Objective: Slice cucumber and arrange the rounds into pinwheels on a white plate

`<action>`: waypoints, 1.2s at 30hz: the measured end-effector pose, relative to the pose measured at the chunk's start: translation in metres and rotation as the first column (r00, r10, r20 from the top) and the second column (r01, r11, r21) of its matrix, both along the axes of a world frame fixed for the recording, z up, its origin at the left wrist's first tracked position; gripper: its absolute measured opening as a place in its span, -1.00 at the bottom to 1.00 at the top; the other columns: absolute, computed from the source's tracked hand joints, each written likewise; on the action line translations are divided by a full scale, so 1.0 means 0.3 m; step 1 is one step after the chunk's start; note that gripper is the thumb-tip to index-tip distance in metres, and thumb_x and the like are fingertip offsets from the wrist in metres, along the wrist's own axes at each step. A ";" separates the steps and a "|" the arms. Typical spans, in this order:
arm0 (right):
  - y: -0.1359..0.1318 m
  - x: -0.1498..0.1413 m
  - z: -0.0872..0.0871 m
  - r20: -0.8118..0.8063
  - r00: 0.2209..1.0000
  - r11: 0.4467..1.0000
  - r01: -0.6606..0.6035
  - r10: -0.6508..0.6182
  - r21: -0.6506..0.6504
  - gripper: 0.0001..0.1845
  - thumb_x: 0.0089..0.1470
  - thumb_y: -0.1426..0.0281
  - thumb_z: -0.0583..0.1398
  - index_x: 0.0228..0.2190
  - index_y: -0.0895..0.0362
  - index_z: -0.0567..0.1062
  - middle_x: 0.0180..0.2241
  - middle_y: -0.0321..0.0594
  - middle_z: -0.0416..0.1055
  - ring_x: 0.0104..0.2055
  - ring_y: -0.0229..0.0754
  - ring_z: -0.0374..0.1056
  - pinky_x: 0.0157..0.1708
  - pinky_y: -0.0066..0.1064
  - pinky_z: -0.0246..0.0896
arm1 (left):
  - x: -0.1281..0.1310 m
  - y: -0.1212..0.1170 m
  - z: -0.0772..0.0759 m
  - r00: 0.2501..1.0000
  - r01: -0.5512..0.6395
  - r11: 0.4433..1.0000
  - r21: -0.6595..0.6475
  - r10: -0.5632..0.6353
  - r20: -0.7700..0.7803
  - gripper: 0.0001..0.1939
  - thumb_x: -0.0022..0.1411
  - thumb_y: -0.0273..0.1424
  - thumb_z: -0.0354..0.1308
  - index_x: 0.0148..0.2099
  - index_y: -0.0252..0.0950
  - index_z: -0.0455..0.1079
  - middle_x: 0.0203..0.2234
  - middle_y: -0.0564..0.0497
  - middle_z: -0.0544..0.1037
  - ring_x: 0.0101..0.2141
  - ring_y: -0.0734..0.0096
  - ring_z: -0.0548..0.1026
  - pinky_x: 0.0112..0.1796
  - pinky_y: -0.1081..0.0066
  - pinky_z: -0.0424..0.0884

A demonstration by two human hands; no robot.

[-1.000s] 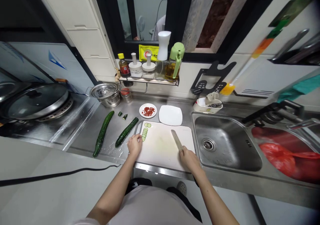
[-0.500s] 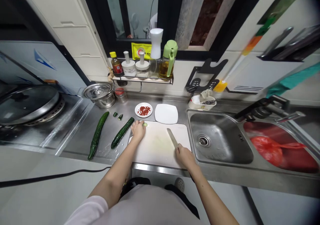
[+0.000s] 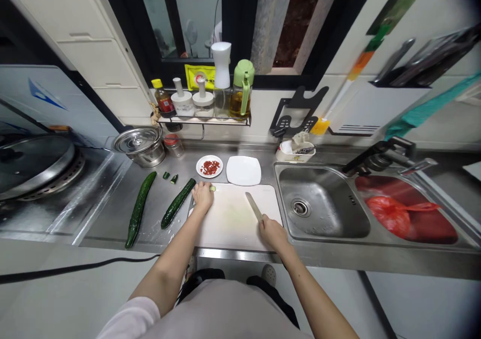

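Note:
A white cutting board (image 3: 240,218) lies on the steel counter in front of me. My left hand (image 3: 202,195) rests at the board's far left corner, fingers curled over a pile of cucumber slices (image 3: 212,189), of which only one green edge shows. My right hand (image 3: 273,232) grips the handle of a knife (image 3: 254,207), whose blade lies flat and points away across the board. Left of the board, two whole cucumbers (image 3: 178,203) (image 3: 137,210) lie on the wet counter with two small cut ends (image 3: 170,177) behind them.
Behind the board stand a small plate of red bits (image 3: 209,166) and a white square plate (image 3: 243,170). A steel pot (image 3: 140,145) and a stove with a lidded pan (image 3: 33,163) are on the left. The sink (image 3: 319,206) is on the right, with a red bag (image 3: 394,213) beyond.
My left hand has slid from the near left of the board to its far left corner, gathering the row of cucumber slices under its fingers. The knife hand has stayed put.

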State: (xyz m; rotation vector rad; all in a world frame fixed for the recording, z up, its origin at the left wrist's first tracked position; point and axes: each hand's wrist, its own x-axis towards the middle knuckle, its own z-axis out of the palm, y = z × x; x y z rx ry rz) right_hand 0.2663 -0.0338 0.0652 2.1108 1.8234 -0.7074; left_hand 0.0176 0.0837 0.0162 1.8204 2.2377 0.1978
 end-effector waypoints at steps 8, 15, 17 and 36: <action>-0.004 0.001 0.007 -0.010 1.000 1.000 -0.001 0.001 0.017 -0.64 0.28 0.36 -0.13 -0.06 0.16 0.35 -0.15 0.07 0.51 -0.10 -0.01 0.45 -0.21 -0.29 0.21 | 0.021 0.010 0.015 1.000 0.024 1.000 -0.007 -0.024 0.001 -0.70 0.23 -0.45 0.03 -0.03 -0.16 0.46 -0.07 -0.13 0.50 0.00 0.11 0.33 -0.03 0.17 0.14; -0.002 0.001 0.009 -0.012 1.000 1.000 0.006 -0.006 0.004 -0.63 0.28 0.37 -0.14 -0.05 0.18 0.36 -0.15 0.07 0.50 -0.09 0.00 0.45 -0.21 -0.29 0.21 | 0.024 0.020 0.016 1.000 0.019 1.000 -0.005 -0.019 -0.015 -0.70 0.21 -0.45 0.02 -0.05 -0.18 0.47 -0.06 -0.16 0.49 -0.01 0.07 0.35 -0.05 0.16 0.17; -0.002 0.000 0.010 -0.013 1.000 1.000 0.008 -0.007 0.005 -0.63 0.28 0.36 -0.13 -0.05 0.18 0.36 -0.15 0.07 0.50 -0.08 0.00 0.45 -0.21 -0.28 0.21 | 0.024 0.019 0.020 1.000 0.025 1.000 0.008 -0.025 -0.009 -0.72 0.22 -0.47 0.02 -0.07 -0.20 0.46 -0.09 -0.15 0.51 -0.03 0.09 0.37 -0.05 0.17 0.16; -0.015 0.012 0.012 -0.007 0.998 0.997 -0.070 0.070 0.021 -0.64 0.28 0.37 -0.11 -0.04 0.18 0.36 -0.14 0.05 0.50 -0.07 -0.03 0.43 -0.18 -0.32 0.18 | 0.131 -0.154 -0.042 0.902 -0.001 0.991 -0.135 0.059 0.428 -0.80 0.12 -0.49 0.11 -0.19 -0.18 0.45 -0.42 0.09 0.57 -0.32 0.39 0.51 -0.30 0.45 0.30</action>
